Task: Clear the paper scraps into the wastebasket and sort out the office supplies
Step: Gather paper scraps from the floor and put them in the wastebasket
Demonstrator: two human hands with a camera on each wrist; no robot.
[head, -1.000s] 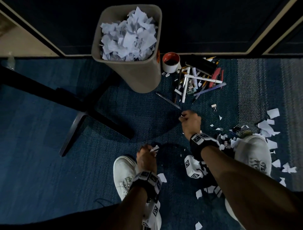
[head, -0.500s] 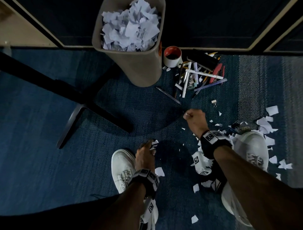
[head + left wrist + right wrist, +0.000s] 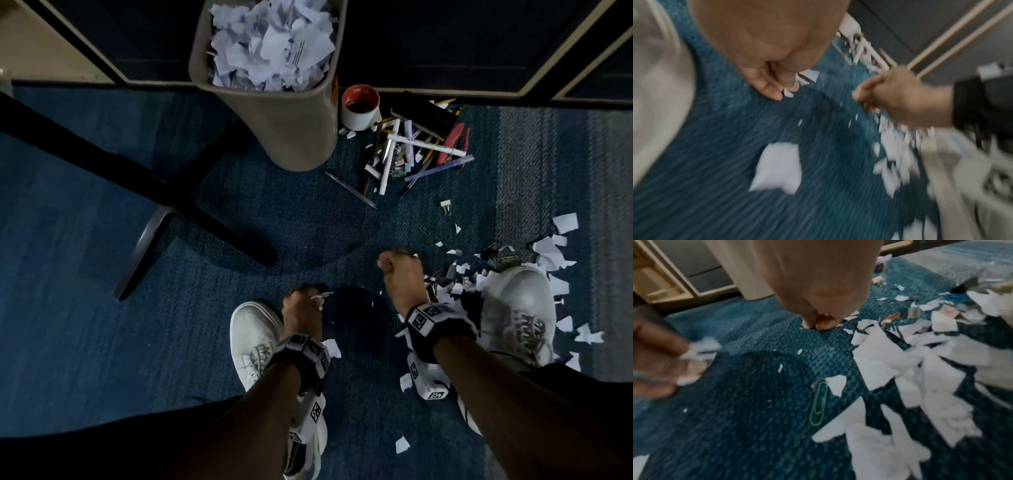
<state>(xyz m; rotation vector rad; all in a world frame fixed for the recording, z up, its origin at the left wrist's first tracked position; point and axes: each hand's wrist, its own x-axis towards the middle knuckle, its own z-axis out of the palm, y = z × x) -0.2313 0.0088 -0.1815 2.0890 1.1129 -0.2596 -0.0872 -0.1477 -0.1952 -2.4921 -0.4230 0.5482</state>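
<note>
While both hands gather scraps, the left hand (image 3: pixel 301 310) pinches paper scraps (image 3: pixel 322 297); the right hand (image 3: pixel 400 270) is fisted, contents indeterminate. Next: carry to the far wastebasket (image 3: pixel 294 137).

Dim light. Blue textured carpet (image 3: pixel 85 342), with a greyer striped band (image 3: pixel 548 171) along the right side. Dark panels with pale trim (image 3: pixel 445 41) at back, black chair-base legs (image 3: pixel 144 260) on left.
</note>
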